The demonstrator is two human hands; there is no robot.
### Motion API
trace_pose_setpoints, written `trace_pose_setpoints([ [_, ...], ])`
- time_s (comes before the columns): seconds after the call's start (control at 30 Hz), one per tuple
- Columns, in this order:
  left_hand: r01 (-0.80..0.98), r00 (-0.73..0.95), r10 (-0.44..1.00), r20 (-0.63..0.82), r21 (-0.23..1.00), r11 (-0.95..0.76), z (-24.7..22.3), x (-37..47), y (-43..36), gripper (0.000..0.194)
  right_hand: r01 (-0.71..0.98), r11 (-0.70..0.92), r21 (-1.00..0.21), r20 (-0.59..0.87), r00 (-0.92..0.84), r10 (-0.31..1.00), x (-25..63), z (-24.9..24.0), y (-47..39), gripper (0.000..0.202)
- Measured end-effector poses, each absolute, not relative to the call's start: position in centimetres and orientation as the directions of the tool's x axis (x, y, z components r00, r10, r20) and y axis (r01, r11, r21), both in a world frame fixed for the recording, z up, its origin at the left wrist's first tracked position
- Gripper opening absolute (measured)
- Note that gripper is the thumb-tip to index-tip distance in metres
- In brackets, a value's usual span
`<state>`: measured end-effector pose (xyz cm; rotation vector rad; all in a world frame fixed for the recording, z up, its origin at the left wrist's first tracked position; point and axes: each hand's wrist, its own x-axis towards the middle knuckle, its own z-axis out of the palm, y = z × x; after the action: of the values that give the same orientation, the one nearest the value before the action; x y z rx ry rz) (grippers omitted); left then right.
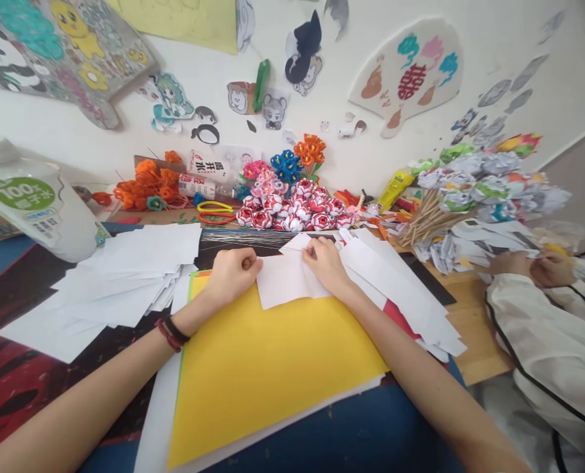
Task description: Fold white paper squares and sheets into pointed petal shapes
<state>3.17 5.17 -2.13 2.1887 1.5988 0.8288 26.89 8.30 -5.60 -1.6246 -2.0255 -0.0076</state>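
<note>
A small white sheet of paper (287, 281) is stretched between my two hands above a large yellow sheet (273, 374). My left hand (235, 274) pinches its left edge, fingers curled in. At the upper right edge, my right hand (326, 261) grips the same paper between thumb and fingers. Another white piece (293, 243) shows just behind my right fingertips; whether I touch it I cannot tell. Under the yellow sheet lie green and white sheets. White paper stacks lie to the left (119, 282) and to the right (396, 282).
A white bottle (36, 203) stands at left. Red-and-white paper flowers (297, 209) and thin wires (243, 242) lie at the back by the wall. At right, a bunch of paper flowers on sticks (425, 217) rests near a co-worker's hands (529, 269).
</note>
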Motion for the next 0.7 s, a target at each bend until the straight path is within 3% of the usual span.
trace_pose_setpoints([
  [0.47, 0.699, 0.271, 0.924, 0.271, 0.605, -0.382, -2.3, 2.9, 5.3, 0.035, 0.901, 0.294, -0.320, 0.442, -0.133, 0.887, 27.0, -5.0, 7.9, 0.013],
  [0.7, 0.649, 0.252, 0.919, 0.304, 0.651, -0.393, -2.1, 2.6, 5.4, 0.033, 0.906, 0.171, -0.388, 0.518, 0.062, 0.853, 27.4, -2.8, 6.7, 0.019],
])
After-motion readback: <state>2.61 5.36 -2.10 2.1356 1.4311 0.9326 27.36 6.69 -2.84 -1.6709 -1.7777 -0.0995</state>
